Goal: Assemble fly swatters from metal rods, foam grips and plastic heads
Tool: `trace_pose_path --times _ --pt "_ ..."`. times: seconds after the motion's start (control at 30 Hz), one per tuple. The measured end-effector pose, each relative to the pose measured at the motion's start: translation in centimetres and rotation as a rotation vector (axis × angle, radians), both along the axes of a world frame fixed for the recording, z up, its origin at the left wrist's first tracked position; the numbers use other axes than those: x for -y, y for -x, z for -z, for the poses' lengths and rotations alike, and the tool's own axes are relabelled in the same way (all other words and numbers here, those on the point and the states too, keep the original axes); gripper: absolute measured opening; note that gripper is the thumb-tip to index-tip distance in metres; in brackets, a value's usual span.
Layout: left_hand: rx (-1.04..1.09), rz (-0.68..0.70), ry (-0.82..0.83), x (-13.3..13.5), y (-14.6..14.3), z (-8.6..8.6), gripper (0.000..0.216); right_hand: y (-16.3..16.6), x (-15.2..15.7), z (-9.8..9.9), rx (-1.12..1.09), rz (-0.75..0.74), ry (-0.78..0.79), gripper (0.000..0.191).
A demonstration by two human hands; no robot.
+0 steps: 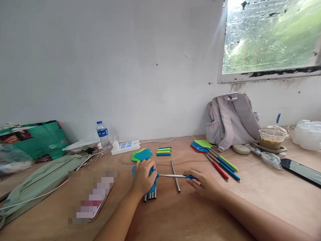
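Observation:
My left hand (143, 176) lies curled over a blue fly-swatter head (152, 182) on the wooden table (175, 217), pressing it down. From that head a thin metal rod (172, 175) runs right to a blue handle grip (191, 176), which my right hand (204, 182) pinches at its end. Several short metal tubes (150, 195) stick out below my left hand. One loose metal rod (175, 180) lies crosswise under the swatter's rod.
Loose swatter heads (142, 154) and coloured grips (164, 151) lie behind my hands. Several finished swatters (215, 157) lie right, beside a grey backpack (232, 118). A power strip (125, 147), water bottle (102, 135), drink cup (272, 138), phone (301, 170) and green bags (37, 139) line the table.

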State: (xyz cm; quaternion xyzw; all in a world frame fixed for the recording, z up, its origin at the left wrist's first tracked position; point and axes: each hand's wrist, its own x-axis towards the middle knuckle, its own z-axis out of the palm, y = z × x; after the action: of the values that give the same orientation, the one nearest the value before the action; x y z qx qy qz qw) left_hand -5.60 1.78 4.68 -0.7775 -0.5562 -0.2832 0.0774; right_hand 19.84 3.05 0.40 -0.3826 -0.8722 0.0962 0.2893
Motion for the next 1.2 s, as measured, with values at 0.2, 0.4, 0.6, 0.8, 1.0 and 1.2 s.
trace_pose_path --times 0.2,0.4,0.6,0.8,1.0,1.2 --pt "-0.170 0.030 0.031 -0.1 -0.5 0.3 0.008 -0.4 0.3 -0.6 0.061 -0.022 -0.137 0.022" --pt "-0.265 0.121 0.103 -0.2 -0.2 1.0 0.018 -1.1 0.1 -0.3 0.094 -0.030 -0.238 0.023" --pt "-0.254 0.104 0.111 -0.3 -0.3 1.7 0.023 -1.2 -0.2 0.5 0.119 -0.058 -0.263 0.023" --pt "-0.283 0.054 0.069 -0.3 -1.1 1.6 0.024 -0.9 0.2 0.3 0.119 -0.046 -0.286 0.024" --pt "-0.086 0.051 -0.097 -0.7 -0.5 0.9 0.017 -0.3 0.3 -0.3 0.130 0.028 -0.226 0.023" --pt "0.650 -0.161 -0.048 -1.7 2.8 -0.5 0.040 -0.7 -0.3 -0.1 0.090 0.091 -0.179 0.024"
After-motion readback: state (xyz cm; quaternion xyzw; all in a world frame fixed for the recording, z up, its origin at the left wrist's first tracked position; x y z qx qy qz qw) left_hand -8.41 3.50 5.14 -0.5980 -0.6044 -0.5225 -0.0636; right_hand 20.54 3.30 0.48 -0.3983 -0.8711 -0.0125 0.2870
